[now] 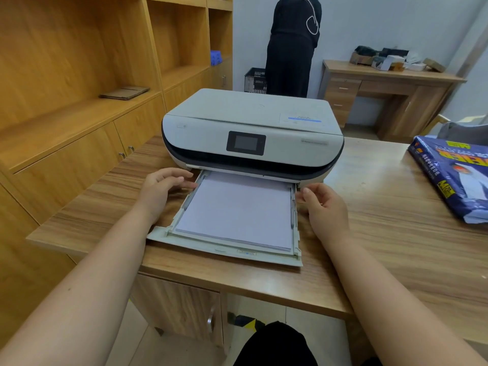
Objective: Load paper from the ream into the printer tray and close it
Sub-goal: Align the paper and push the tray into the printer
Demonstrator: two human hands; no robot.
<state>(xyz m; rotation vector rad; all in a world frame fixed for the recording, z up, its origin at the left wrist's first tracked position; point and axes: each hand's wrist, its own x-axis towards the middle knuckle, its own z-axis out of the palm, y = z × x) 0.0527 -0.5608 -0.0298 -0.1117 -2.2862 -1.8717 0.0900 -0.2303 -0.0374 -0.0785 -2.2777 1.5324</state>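
A white printer (pixel 250 128) sits on the wooden desk (pixel 383 233). Its paper tray (pixel 224 253) is pulled out toward me, and a stack of white paper (pixel 237 210) lies flat inside it. My left hand (pixel 161 188) rests on the desk at the tray's left side, fingertips touching the rail near the printer. My right hand (pixel 324 207) hovers at the tray's right side, fingers curled and apart, holding nothing. The blue paper ream (pixel 456 178) lies torn open at the desk's right edge.
Wooden shelves and cabinets (pixel 79 114) line the left wall. A person in black (pixel 290 48) stands at the back beside a black crate (pixel 254 80). A second desk (pixel 390 85) with boxes stands at the back right.
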